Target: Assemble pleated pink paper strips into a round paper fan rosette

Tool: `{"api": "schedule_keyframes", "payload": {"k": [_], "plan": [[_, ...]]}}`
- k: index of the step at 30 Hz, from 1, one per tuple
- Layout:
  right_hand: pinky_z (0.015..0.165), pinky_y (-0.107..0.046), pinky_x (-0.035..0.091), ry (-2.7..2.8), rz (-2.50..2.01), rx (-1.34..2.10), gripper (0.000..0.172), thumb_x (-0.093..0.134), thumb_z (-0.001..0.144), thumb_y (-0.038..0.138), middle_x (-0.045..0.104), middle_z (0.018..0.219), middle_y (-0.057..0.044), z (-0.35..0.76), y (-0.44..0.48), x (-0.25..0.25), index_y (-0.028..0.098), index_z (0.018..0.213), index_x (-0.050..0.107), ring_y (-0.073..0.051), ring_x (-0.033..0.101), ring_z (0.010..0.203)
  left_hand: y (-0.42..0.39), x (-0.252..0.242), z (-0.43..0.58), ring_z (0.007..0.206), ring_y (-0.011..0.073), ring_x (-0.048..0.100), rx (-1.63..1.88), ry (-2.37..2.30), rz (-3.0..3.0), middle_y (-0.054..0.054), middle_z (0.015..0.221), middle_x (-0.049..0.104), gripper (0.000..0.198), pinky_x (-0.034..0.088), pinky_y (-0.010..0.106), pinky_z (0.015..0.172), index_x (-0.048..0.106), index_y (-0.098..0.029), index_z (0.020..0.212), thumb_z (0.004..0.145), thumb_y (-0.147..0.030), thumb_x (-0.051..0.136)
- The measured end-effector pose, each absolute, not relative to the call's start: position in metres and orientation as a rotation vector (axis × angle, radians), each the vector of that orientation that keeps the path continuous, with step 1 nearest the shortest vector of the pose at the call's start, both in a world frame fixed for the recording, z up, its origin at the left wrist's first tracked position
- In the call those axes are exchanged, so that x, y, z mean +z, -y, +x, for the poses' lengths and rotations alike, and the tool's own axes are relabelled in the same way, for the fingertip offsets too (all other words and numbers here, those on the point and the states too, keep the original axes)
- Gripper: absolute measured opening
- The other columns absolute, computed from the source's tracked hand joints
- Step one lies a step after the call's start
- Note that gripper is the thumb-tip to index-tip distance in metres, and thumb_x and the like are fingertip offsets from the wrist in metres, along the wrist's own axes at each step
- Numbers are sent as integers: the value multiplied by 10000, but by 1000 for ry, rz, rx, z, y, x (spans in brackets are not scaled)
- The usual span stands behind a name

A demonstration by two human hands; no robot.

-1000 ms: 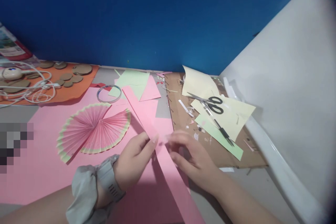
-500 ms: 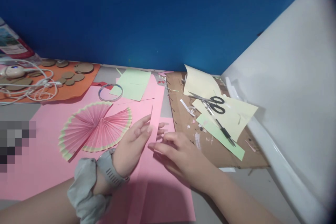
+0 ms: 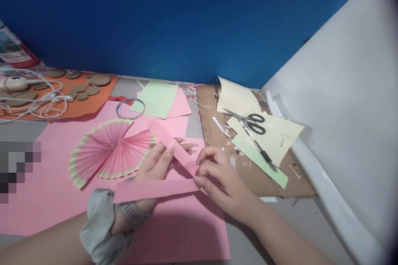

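Note:
A pink paper strip (image 3: 155, 191) is bent into a sideways V, its fold at the right. My left hand (image 3: 158, 161) grips the upper arm of the strip, thumb on top and fingers beneath. My right hand (image 3: 219, 176) pinches the strip at the bend with thumb and fingertips. The lower arm of the strip crosses over my left wrist and watch. Under both hands lie pink paper sheets (image 3: 192, 236). Left of my left hand rests a pleated pink paper fan (image 3: 102, 149) with a pale green edge.
Scissors (image 3: 256, 123) and a black pen (image 3: 264, 155) lie on cream and green paper over a cardboard sheet (image 3: 214, 140). A tape roll (image 3: 130, 108) sits behind the fan. Orange paper (image 3: 102, 101) at left carries cardboard pieces and white cables (image 3: 56, 103).
The long straight pink strip has been bent over into a V. My right hand has closed on the bend, and my left hand has shifted slightly left.

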State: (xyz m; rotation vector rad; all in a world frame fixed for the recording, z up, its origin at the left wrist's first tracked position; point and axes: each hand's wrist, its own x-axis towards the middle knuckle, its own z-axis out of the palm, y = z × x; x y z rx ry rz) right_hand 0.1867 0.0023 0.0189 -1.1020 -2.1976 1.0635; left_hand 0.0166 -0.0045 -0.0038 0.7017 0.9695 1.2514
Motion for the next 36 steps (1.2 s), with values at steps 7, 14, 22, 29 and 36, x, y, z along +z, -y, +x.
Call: {"api": "schedule_keyframes", "payload": {"k": [7, 14, 22, 29, 36], "plan": [[583, -243, 352, 1837, -1438, 1109, 290, 390, 909, 384, 437, 645, 28, 190, -6, 13, 211, 677, 388, -128, 436, 618, 5, -1, 12, 1068, 240, 572, 1277, -1068, 783, 54, 1103, 646, 240, 444, 370, 940, 586, -211, 1033, 840, -343, 531], [572, -235, 371, 1656, -1454, 1156, 277, 450, 888, 378, 529, 593, 34, 191, -9, 14, 209, 671, 422, -115, 493, 567, 9, -6, 11, 1185, 226, 478, 1246, -785, 737, 63, 1280, 525, 360, 361, 395, 1024, 494, -231, 1180, 822, -218, 526], [581, -261, 385, 1730, -1467, 1129, 287, 469, 870, 398, 525, 585, 28, 194, -6, 10, 216, 658, 403, -125, 498, 559, 3, 3, 11, 973, 223, 619, 1348, -1204, 865, 98, 1039, 675, 231, 497, 337, 843, 586, -157, 934, 819, -357, 563], [581, -254, 395, 1666, -1417, 1342, 234, 507, 853, 394, 555, 642, 45, 190, -8, 11, 220, 1001, 456, -122, 536, 573, 1, 0, 11, 824, 206, 662, 1348, -1081, 761, 78, 911, 703, 203, 566, 318, 670, 569, -144, 848, 819, -345, 569], [593, -256, 417, 1629, -1351, 1596, 245, 425, 892, 412, 580, 545, 45, 189, -11, 15, 204, 763, 423, -122, 589, 556, 1, -2, 13, 998, 236, 617, 1342, -1105, 755, 106, 1085, 655, 304, 526, 363, 816, 578, -167, 999, 844, -419, 507]]}}
